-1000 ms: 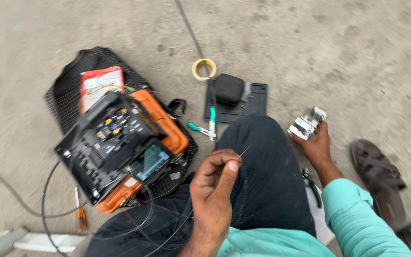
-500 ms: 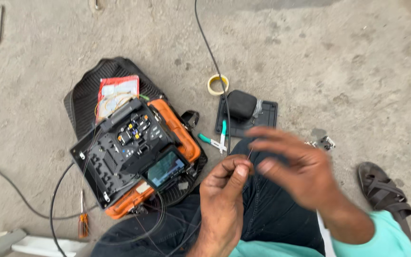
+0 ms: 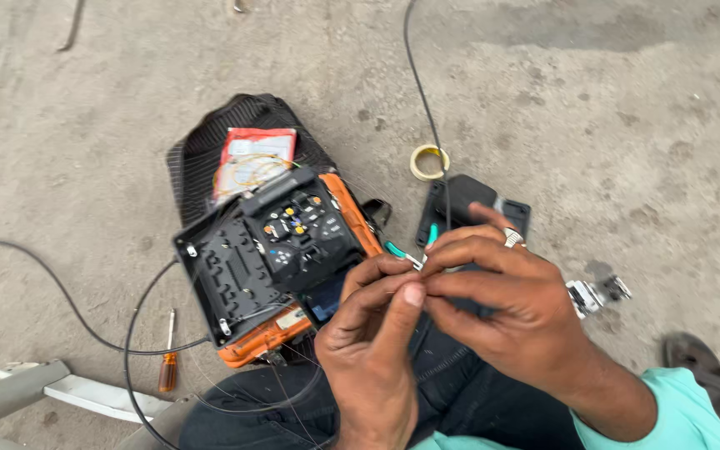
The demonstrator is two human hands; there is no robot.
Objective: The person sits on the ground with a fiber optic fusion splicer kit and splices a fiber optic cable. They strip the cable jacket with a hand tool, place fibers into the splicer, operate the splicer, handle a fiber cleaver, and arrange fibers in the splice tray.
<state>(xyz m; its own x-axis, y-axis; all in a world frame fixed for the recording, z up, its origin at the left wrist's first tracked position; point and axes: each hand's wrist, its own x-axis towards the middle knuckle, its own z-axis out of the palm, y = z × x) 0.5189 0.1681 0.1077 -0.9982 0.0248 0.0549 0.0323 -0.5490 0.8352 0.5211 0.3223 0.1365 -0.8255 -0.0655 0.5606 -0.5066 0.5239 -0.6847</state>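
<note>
Both hands, left hand (image 3: 372,350) and right hand (image 3: 510,312), pinched something very thin together above the orange-black machine (image 3: 272,262).

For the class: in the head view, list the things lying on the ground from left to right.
Orange-handled screwdriver → orange-and-black machine → roll of tape → small metal tool → sandal.

A roll of tape (image 3: 429,162) lies on the concrete floor (image 3: 627,100), beside a black cable (image 3: 420,92) that runs up out of view. A screwdriver (image 3: 167,364) (orange handle) rests at lower left near a grey metal bar (image 3: 60,390). A red-and-white packet (image 3: 253,162) sits on a black ribbed mat (image 3: 210,142). A sandal (image 3: 710,392) shows at lower right.
</note>
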